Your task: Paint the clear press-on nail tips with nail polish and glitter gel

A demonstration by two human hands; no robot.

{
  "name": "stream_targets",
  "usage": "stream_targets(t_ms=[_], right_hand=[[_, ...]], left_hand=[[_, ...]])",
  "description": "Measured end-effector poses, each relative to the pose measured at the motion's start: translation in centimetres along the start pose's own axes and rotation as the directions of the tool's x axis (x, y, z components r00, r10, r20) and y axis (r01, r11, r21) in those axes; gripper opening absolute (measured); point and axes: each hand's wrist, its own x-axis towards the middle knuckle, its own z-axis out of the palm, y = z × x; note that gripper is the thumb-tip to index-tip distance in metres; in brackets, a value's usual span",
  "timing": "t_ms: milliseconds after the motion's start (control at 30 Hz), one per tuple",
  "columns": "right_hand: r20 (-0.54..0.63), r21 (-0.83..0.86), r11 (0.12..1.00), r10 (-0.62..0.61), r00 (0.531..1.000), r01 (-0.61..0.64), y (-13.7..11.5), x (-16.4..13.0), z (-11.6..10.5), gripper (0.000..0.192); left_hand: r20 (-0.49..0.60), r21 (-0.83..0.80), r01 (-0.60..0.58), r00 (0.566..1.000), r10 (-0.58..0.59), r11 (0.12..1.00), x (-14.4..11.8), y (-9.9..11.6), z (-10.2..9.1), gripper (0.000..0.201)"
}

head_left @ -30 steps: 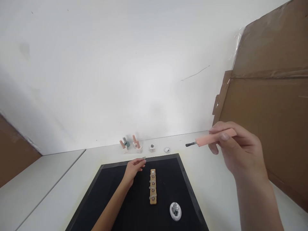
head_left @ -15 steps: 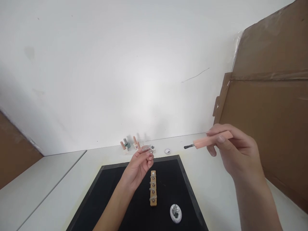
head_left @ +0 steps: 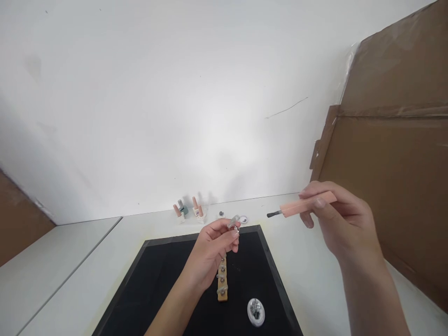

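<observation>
Between thumb and fingers, my left hand (head_left: 213, 247) pinches a clear false nail tip (head_left: 233, 220) on a small silver holder, above the black mat (head_left: 168, 275). My right hand (head_left: 339, 217) is closed around the peach cap of a nail polish brush (head_left: 306, 204). Its dark bristles point left, apart from the nail tip. Below my left hand, a wooden display stand (head_left: 222, 284) lies on the mat, bearing several clear nail tips on round metal studs. My left hand hides the stand's far end.
Several nail polish bottles (head_left: 200, 213) stand by the wall at the back. A small white oval dish (head_left: 243, 219) lies beyond the mat, and another oval piece (head_left: 255, 312) rests on the mat's near right. Cardboard (head_left: 385, 154) rises on the right.
My left hand has moved right and slightly nearer with the nail tip, which is now turned more upright. My right hand with the brush has barely moved.
</observation>
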Motion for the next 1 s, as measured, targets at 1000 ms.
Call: stream_targets(t_ms=[1000], right_hand=[[0.317,0.333,0.919,0.103,0.943,-0.213,0.7,0.2,0.2,0.014]], left_hand=[[0.13,0.458,-0.32,0.947,0.294,0.829,-1.7,0.8,2.7,0.005]])
